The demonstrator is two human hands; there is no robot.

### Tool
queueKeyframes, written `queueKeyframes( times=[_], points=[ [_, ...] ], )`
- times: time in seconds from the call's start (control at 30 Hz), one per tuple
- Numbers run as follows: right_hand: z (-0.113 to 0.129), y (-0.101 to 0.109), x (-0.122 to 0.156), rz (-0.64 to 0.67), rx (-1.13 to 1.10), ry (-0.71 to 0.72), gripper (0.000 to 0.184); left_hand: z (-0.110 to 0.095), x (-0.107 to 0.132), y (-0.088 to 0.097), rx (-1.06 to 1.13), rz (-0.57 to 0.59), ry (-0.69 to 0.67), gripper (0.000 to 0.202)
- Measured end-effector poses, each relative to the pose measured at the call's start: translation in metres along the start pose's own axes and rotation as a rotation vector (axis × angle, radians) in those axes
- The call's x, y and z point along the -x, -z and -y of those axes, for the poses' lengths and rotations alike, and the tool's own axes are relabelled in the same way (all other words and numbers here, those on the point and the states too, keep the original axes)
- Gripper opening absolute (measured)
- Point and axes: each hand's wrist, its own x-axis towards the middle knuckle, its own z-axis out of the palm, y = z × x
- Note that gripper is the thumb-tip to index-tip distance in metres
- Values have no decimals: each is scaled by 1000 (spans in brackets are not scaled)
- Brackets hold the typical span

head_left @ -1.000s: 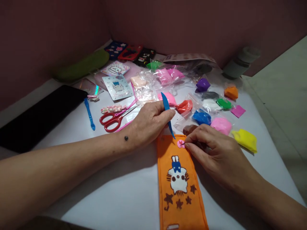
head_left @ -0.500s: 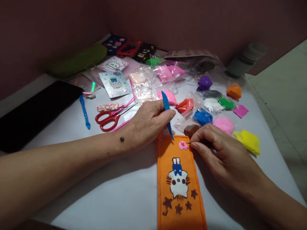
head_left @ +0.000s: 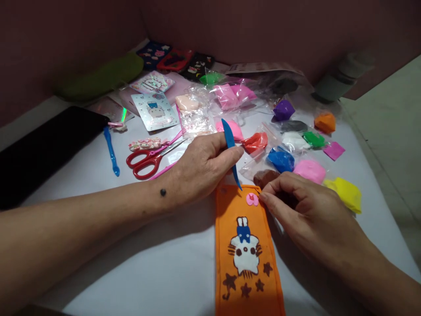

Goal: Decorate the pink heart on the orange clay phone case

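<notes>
An orange phone case (head_left: pixel 245 281) lies on the white table (head_left: pixel 164 263), decorated with a white cat figure, a blue bow and brown stars. A small pink clay flower (head_left: pixel 251 199) sits near the case's far end. My left hand (head_left: pixel 205 166) is closed on a blue modelling tool (head_left: pixel 230 151), whose tip points down at the case beside the flower. My right hand (head_left: pixel 296 206) has its fingers pinched together just right of the flower, on the case's edge. What the fingers hold, if anything, is too small to make out.
Red scissors (head_left: pixel 148 159), a second blue tool (head_left: pixel 111 151) and a black phone (head_left: pixel 42 151) lie at the left. Bagged clay lumps in blue (head_left: pixel 281 160), red (head_left: pixel 255 142), pink (head_left: pixel 311 170), yellow (head_left: pixel 345 193), purple (head_left: pixel 283 109) and orange (head_left: pixel 325 122) crowd the far right. More decorated cases lie at the back.
My right hand's pinched fingertips have drawn slightly back to the right of the pink flower. My left hand with the blue tool has stayed in place. The view has shifted a little.
</notes>
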Motion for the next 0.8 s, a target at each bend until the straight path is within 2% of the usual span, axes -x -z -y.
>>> queueKeyframes(
  times=[0.23, 0.43, 0.63, 0.8],
  points=[
    [6, 4, -5, 40, -28, -62, 19, 0, 5, -3, 168, -21, -50, 21],
    [8, 4, -6, 58, -26, -73, 20, 3, 3, -3, 82, 28, -62, 24],
    [8, 4, -7, 52, -8, -58, 20, 4, 4, -3, 110, 77, -62, 20],
    [8, 3, -7, 47, 2, -50, 19, 3, 5, -4, 93, 67, -59, 21]
  ],
)
